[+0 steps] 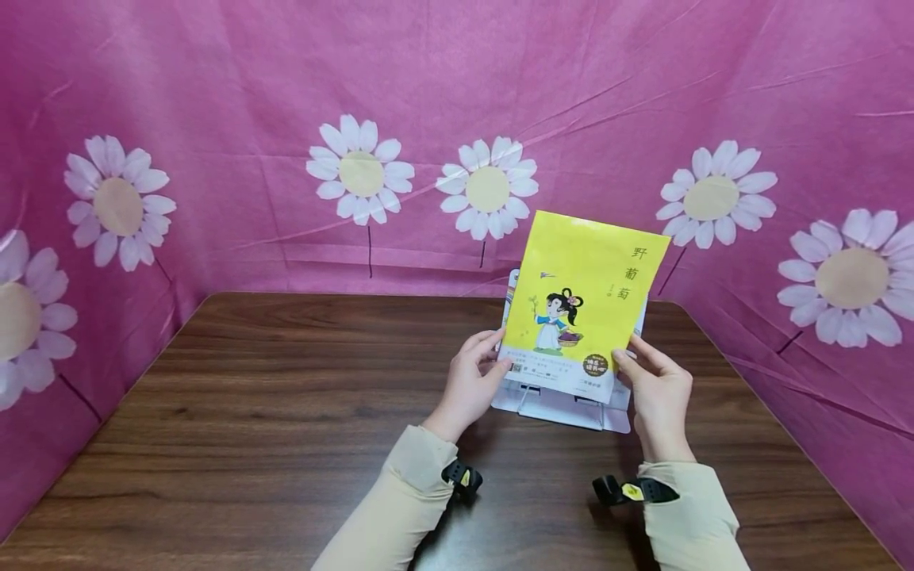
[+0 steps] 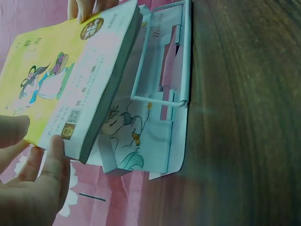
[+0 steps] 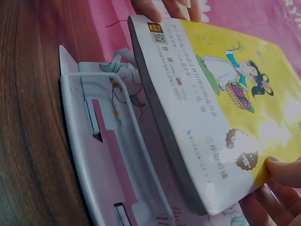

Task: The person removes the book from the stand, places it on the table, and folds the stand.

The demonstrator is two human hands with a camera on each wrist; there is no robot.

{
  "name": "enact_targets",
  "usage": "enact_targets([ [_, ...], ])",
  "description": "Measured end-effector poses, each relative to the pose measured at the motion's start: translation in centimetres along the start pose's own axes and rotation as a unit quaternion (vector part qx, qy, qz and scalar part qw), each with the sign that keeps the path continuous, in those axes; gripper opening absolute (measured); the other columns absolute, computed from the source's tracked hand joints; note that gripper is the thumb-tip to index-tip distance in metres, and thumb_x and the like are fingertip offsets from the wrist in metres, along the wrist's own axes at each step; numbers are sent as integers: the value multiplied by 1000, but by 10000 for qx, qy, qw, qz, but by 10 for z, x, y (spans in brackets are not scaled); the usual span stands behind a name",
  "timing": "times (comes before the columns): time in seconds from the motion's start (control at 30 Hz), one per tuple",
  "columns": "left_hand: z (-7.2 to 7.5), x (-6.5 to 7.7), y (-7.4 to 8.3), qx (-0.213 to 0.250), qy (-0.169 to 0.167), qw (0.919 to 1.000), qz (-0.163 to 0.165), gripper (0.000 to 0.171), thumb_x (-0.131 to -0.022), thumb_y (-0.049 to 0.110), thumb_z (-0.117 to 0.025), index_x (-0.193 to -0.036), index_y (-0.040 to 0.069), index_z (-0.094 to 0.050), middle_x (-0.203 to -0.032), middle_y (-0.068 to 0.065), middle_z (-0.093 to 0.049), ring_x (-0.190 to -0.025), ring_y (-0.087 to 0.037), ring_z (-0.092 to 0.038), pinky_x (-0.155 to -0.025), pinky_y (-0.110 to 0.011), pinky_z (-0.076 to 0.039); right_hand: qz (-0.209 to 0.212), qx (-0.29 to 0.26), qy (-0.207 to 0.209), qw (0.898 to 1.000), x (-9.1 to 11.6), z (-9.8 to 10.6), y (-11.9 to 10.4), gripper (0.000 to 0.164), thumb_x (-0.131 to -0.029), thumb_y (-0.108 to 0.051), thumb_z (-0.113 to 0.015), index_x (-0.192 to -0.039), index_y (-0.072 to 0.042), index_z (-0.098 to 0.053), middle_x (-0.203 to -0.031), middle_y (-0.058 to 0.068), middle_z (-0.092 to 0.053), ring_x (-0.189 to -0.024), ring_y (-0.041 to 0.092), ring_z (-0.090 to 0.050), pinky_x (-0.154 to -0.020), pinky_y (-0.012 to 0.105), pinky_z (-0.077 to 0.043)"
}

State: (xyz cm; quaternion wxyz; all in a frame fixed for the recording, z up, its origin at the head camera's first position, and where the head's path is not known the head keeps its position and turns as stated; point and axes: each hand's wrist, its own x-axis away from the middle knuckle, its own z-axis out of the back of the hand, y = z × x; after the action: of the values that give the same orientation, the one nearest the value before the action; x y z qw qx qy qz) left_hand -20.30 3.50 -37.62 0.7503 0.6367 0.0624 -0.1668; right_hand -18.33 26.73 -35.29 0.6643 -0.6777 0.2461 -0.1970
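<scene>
A yellow and white book point(image 1: 581, 305), with a cartoon girl and a basket of grapes on its cover, is held up between both hands. My left hand point(image 1: 473, 381) grips its lower left edge, thumb on the cover. At the lower right edge, my right hand point(image 1: 660, 396) pinches it the same way. Behind the book stands a printed book stand point(image 1: 571, 412), mostly hidden in the head view. Both wrist views show a gap between the book's bottom edge and the stand's wire bracket point(image 2: 183, 52). A cartoon figure decorates the stand's panel point(image 3: 127, 80).
The stand rests on a dark wooden table point(image 1: 286, 412), toward its far right part. A pink cloth point(image 1: 236, 95) with white daisies hangs around the back and sides. Black wrist straps point(image 1: 462, 478) sit over the beige sleeves point(image 1: 689, 507).
</scene>
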Motion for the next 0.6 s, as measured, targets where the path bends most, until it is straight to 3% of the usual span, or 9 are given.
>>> enact_targets([
  [0.33,10,1,2,-71,128,9993,347,49,-94,1,-63,-141,9,-56,-132,-16,-57,-99,-22,-65,-84,-26,-56,207,610,-154,9978,9,-3,-10,47,-84,3,-74,-130,-4,-64,-91,-18,-63,-76,-1,-61,-65,10,-54],
  [0.6,25,3,1,7,-82,9979,638,54,-90,-1,-66,-142,10,-55,-118,-15,-60,-90,-18,-64,-76,-25,-55,289,512,-382,9975,18,-6,-15,45,-81,6,-76,-124,0,-67,-83,-22,-68,-71,-1,-63,-62,12,-52],
])
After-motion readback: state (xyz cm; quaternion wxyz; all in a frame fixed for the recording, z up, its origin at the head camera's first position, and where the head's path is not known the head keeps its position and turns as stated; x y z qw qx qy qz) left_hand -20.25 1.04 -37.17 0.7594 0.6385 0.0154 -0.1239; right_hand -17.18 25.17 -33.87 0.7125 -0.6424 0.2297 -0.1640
